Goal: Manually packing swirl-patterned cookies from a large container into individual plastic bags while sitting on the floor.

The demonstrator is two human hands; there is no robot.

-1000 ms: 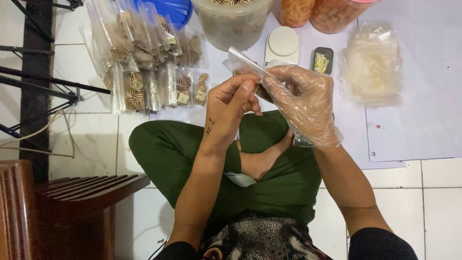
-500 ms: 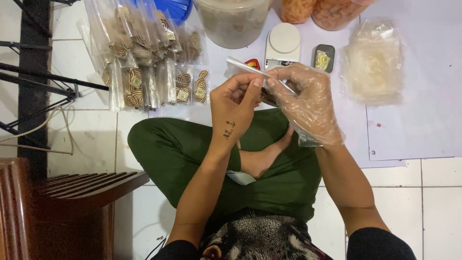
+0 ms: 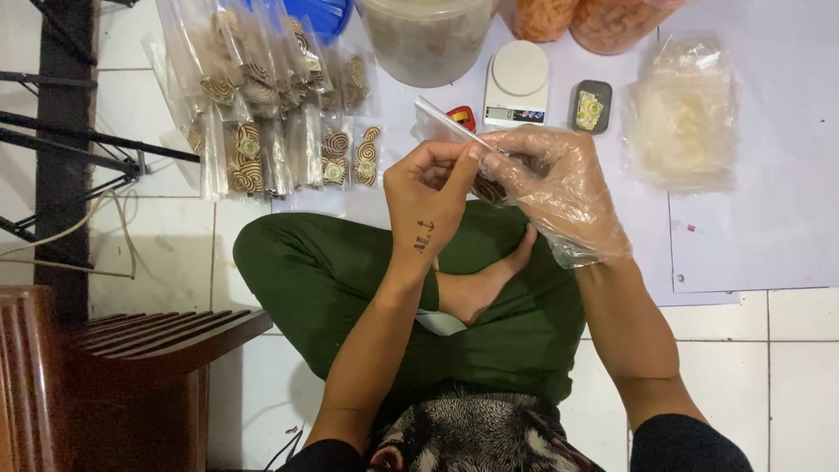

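The person sits cross-legged on the tiled floor (image 3: pixel 786 367), and both hands are up over the lap. There is a little open room just in front of the hands. Past that, the white sheet (image 3: pixel 769 227) on the floor is crowded. A row of filled snack bags (image 3: pixel 280 131) lies to the left, a small white scale (image 3: pixel 516 83) sits straight ahead, and a pile of clear bags (image 3: pixel 682 114) is to the right. A wooden bench (image 3: pixel 105 350) stands close on the left side.

The left hand (image 3: pixel 428 205) is bare, with its back turned up and its fingers curled. Its grip pinches the top edge of a small clear bag (image 3: pixel 463 144).

The right hand (image 3: pixel 555 188) wears a loose plastic glove. Its grip is closed on the same bag from the other side.

The bag is thin and see-through, held up between both hands, with swirly brown cookies (image 3: pixel 489 188) inside.
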